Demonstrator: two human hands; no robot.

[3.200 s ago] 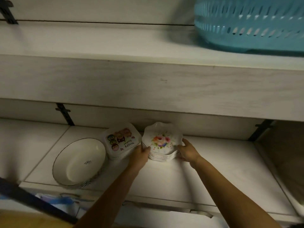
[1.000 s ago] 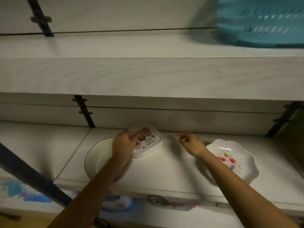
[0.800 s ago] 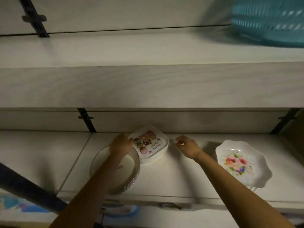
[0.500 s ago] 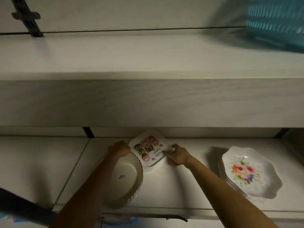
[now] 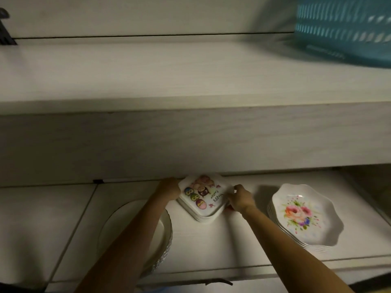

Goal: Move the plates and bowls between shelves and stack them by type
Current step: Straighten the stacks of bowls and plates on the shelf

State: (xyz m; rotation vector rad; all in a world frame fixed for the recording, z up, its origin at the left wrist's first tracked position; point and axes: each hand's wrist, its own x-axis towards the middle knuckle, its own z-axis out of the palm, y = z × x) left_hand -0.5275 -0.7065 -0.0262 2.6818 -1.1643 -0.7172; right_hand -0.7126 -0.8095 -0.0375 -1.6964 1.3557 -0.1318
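A stack of square plates with an owl picture [image 5: 204, 197] rests at the back of the lower shelf [image 5: 232, 246]. My left hand [image 5: 168, 188] grips the stack's left edge and my right hand [image 5: 240, 197] grips its right edge. To the right sits a stack of scalloped floral plates [image 5: 304, 216], apart from my hands. At the left a round white bowl with a dark rim [image 5: 163, 235] lies partly hidden under my left forearm.
The upper shelf [image 5: 190, 72] juts out above and hides the back of the lower one. A teal slotted basket [image 5: 344, 28] stands at its right end. A black bracket [image 5: 5, 28] is at the far left.
The floral stack was set down at the right. Both hands then came to the owl plates and closed on the stack's two sides. The view tilted up.
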